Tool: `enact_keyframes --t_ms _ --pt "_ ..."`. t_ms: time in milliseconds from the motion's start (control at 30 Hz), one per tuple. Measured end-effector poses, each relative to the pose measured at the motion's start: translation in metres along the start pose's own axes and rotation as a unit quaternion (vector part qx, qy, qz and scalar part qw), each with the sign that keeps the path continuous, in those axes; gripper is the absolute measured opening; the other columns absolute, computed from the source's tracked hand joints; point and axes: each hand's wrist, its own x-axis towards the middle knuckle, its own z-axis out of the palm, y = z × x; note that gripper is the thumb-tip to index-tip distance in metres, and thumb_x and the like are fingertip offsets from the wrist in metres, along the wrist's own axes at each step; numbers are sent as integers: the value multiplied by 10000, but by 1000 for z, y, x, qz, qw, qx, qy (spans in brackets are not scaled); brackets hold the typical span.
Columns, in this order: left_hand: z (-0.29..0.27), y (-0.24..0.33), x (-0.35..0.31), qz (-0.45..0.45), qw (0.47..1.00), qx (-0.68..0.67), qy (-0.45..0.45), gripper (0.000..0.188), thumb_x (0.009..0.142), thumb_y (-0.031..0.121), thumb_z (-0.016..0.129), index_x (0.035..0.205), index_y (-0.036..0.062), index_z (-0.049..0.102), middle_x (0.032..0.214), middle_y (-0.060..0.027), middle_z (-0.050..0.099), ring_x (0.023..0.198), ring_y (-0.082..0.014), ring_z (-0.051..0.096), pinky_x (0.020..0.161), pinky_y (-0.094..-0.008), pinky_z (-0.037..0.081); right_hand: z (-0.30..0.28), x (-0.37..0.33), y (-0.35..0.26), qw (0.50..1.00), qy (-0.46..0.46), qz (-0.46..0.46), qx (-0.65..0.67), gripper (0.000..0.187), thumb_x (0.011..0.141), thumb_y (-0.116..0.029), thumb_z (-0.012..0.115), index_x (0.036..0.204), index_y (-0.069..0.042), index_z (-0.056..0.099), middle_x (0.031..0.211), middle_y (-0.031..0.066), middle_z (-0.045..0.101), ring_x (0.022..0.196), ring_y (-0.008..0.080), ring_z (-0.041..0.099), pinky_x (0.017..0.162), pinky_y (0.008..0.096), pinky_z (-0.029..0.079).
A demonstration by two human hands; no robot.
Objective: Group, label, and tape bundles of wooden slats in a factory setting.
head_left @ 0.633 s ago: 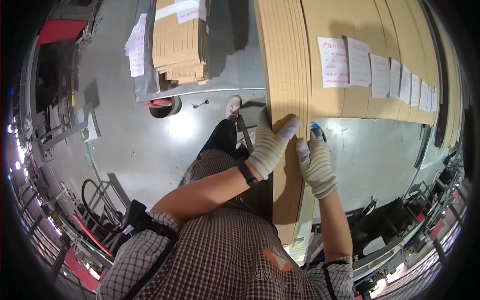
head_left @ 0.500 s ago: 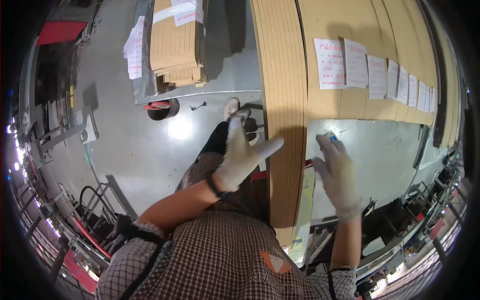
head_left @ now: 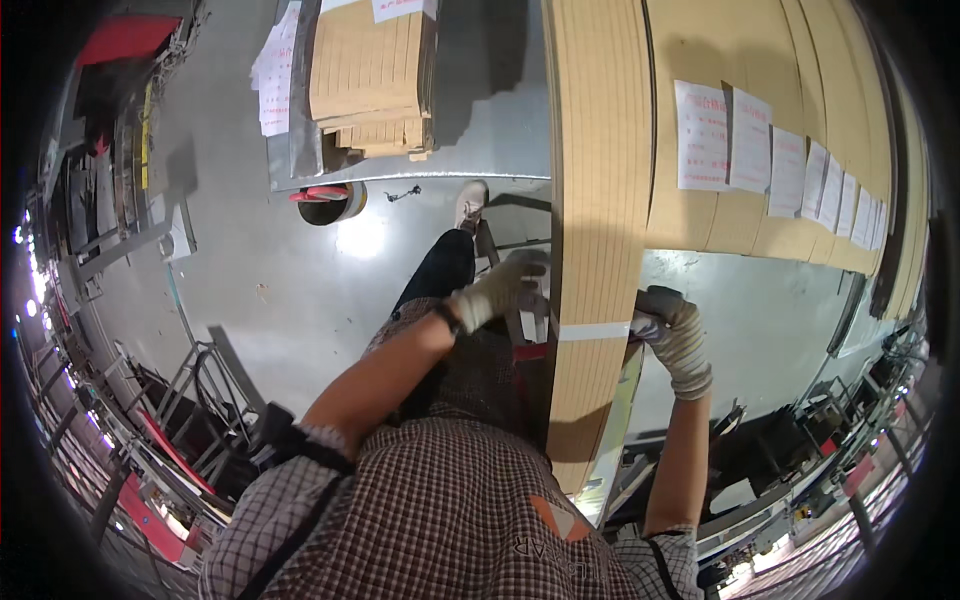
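Long tan bundle of stacked corrugated-cardboard strips (head_left: 600,200) runs from the top edge of the view down to the person's brown-and-white checked apron (head_left: 440,470), with a narrow whitish band (head_left: 593,332) lying straight across its upper face between the two hands. On its left side is the left hand (head_left: 500,292) in a pale striped knit glove, its fingers partly bent toward the bundle's edge; whether they grip anything, I cannot tell. At the right edge, beside the band's end, is the right hand (head_left: 676,335) in a matching glove, fingers bent inward; whether it grips the band is too blurred to tell. Beyond it, wide tan cardboard panels (head_left: 760,50) overlap in a row, bearing white paper labels (head_left: 703,138). Farther left, a shorter stack of tan cardboard pieces (head_left: 368,70) rests on a grey, flat-topped surface (head_left: 490,150).
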Motion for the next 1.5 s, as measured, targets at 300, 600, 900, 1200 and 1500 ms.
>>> enact_keyframes --t_ms 300,600,900,1200,1500 --pt "-5 -17 40 309 869 385 -44 490 870 155 719 1304 10 545 1160 -95 621 1092 -185 587 884 -307 520 61 -25 -85 945 297 -15 -139 892 708 -192 860 1417 61 382 1303 253 519 1111 414 543 951 454 453" --pt "109 75 -165 288 875 383 65 264 919 158 665 1109 -14 602 986 -126 655 937 -227 641 848 -345 510 86 -46 -95 950 292 -40 -106 880 646 -261 876 1340 50 434 1150 218 564 1033 414 560 919 490 441" --pt "111 42 -100 144 986 81 -16 792 765 255 857 1359 -10 405 1261 -102 603 1169 -151 568 981 -306 491 5 -46 -85 934 -23 -103 -342 205 866 -233 638 983 -75 697 816 106 674 715 287 657 702 444 537" --pt "120 146 -88 155 984 75 -39 752 953 468 630 1451 -20 348 1301 -112 566 1161 -212 565 990 -384 478 32 17 28 980 162 81 78 278 918 -274 615 871 -10 691 770 189 682 741 379 666 692 491 501" --pt "123 81 -117 89 994 53 -32 808 849 399 773 1407 -11 359 1348 -148 505 1214 -245 547 911 -381 552 15 14 -49 994 49 14 -92 558 995 -490 495 861 31 646 724 226 615 746 455 603 704 514 480"
